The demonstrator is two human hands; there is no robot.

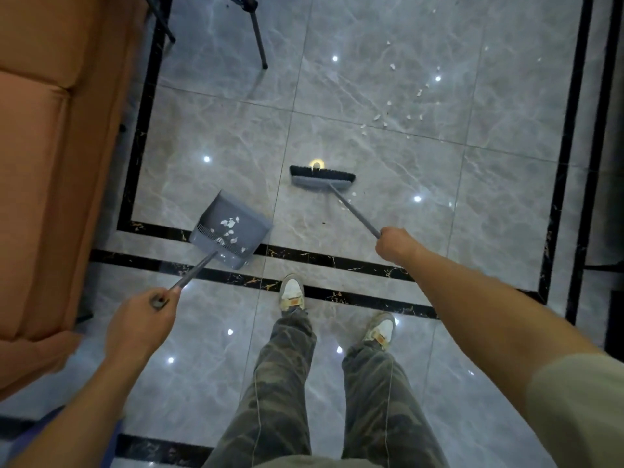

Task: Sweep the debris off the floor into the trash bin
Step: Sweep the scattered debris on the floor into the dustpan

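While white debris [377,117] lies scattered on the floor [489,204] beyond the broom [322,180], I note some scraps already in the dustpan [221,206] — task partly done. The left hand [141,327] curls its fingers round the dustpan's handle; the right hand [396,246] fists the broom's. No trash bin in view.

The floor [405,157] is polished stone tile, very glossy, with lamp reflections. The dustpan [236,211], held on its pole by the left hand [141,327], is matt grey plastic. Beyond the right hand [396,246], the broom [322,180] has a smooth grey pole and dark, rough bristles. The scraps [392,66] look like white paper. The sofa [50,163] is matt orange cloth.
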